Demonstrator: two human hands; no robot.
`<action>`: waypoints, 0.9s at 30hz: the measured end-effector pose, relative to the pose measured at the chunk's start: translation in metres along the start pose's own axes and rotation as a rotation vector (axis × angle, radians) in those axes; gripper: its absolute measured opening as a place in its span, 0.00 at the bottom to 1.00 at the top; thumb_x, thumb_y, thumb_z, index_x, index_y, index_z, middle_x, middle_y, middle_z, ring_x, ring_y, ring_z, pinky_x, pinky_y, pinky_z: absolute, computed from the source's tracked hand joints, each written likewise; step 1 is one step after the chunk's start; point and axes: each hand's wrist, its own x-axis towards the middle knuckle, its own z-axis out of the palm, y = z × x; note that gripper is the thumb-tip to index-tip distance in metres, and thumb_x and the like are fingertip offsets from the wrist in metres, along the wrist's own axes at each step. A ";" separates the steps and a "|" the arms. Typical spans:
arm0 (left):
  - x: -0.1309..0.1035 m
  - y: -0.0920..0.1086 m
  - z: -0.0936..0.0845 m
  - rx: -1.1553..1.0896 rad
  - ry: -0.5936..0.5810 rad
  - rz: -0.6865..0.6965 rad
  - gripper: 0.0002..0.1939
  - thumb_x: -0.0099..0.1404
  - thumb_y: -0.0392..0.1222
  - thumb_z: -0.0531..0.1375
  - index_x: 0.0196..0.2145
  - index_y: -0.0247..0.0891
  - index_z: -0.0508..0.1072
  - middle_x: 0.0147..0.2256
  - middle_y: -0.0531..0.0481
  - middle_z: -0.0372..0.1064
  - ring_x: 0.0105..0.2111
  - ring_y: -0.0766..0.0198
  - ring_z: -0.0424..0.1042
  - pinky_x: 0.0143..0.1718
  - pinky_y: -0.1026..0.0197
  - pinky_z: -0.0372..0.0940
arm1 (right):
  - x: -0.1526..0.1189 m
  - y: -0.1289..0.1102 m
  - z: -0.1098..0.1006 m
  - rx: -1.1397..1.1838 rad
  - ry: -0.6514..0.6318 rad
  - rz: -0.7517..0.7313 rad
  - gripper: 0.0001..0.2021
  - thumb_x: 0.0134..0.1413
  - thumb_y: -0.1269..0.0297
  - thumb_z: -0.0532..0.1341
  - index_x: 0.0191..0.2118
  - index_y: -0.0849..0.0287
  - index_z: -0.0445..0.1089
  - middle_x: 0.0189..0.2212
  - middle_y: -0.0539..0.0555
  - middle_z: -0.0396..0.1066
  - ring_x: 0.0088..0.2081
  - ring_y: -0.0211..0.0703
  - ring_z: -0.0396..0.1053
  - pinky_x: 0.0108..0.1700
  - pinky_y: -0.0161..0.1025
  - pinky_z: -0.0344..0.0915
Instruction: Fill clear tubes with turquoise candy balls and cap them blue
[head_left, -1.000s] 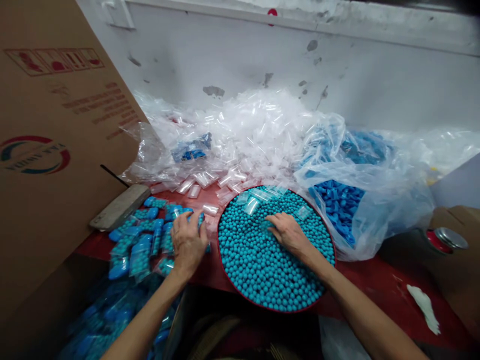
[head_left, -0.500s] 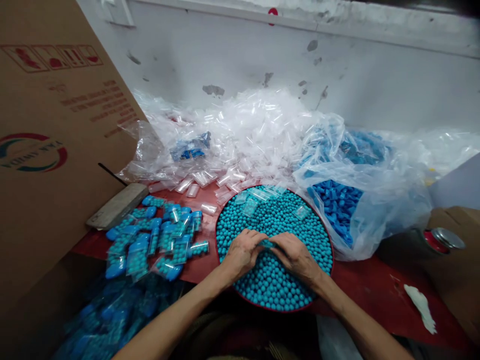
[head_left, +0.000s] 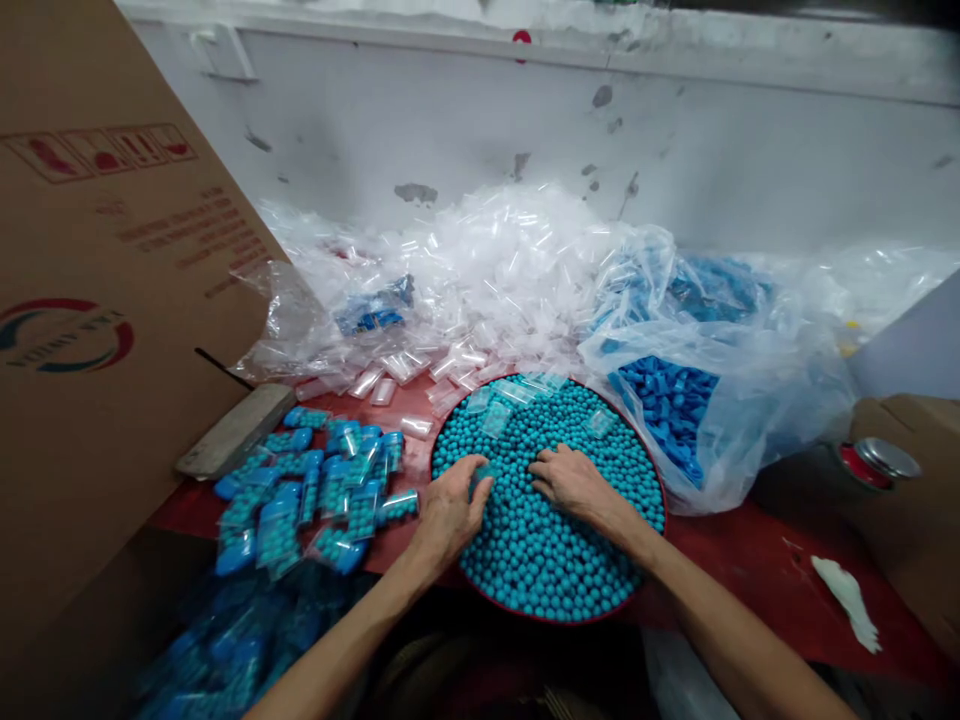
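Note:
A round red-rimmed tray (head_left: 663, 520) is full of teal balls (head_left: 555, 570), with a few clear sleeves (head_left: 495, 420) lying on top. My left hand (head_left: 452, 505) is at the tray's left edge, its thumb and fingers closed around a small clear packet (head_left: 484, 476). Over the middle of the balls is my right hand (head_left: 574, 485), its bent fingers touching them; whether it holds any is hidden. Left of the tray lie several filled packets (head_left: 330, 490) with blue caps and teal balls inside.
Clear sleeves (head_left: 525, 270) are heaped against the wall. An open plastic bag (head_left: 780, 390) of blue caps (head_left: 667, 400) stands at the right. A large cardboard box (head_left: 97, 240) and a grey block (head_left: 236, 430) are on the left. A lidded container (head_left: 885, 462) stands far right.
My hands have come apart. The left moved leftward with the small packet, while the right shifted slightly up over the balls. The camera view has tilted a little.

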 end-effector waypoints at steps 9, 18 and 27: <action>0.000 0.001 0.007 0.129 -0.010 0.046 0.10 0.61 0.39 0.48 0.39 0.38 0.65 0.37 0.47 0.67 0.37 0.60 0.67 0.40 0.57 0.62 | 0.052 -0.014 -0.039 0.093 0.316 0.075 0.11 0.57 0.64 0.48 0.45 0.55 0.61 0.39 0.53 0.65 0.39 0.41 0.64 0.35 0.33 0.58; 0.002 0.003 0.007 0.170 0.000 0.023 0.10 0.61 0.39 0.48 0.39 0.38 0.65 0.35 0.48 0.65 0.37 0.60 0.64 0.40 0.57 0.60 | 0.078 -0.026 -0.036 0.105 0.266 0.191 0.18 0.54 0.52 0.50 0.44 0.57 0.62 0.39 0.55 0.66 0.38 0.44 0.66 0.36 0.36 0.59; -0.005 0.021 0.018 0.158 0.066 0.044 0.12 0.58 0.40 0.54 0.41 0.42 0.67 0.45 0.45 0.58 0.45 0.56 0.58 0.45 0.52 0.57 | 0.039 0.014 0.013 0.267 0.385 -0.057 0.13 0.51 0.65 0.55 0.44 0.57 0.65 0.36 0.55 0.69 0.38 0.46 0.65 0.41 0.43 0.60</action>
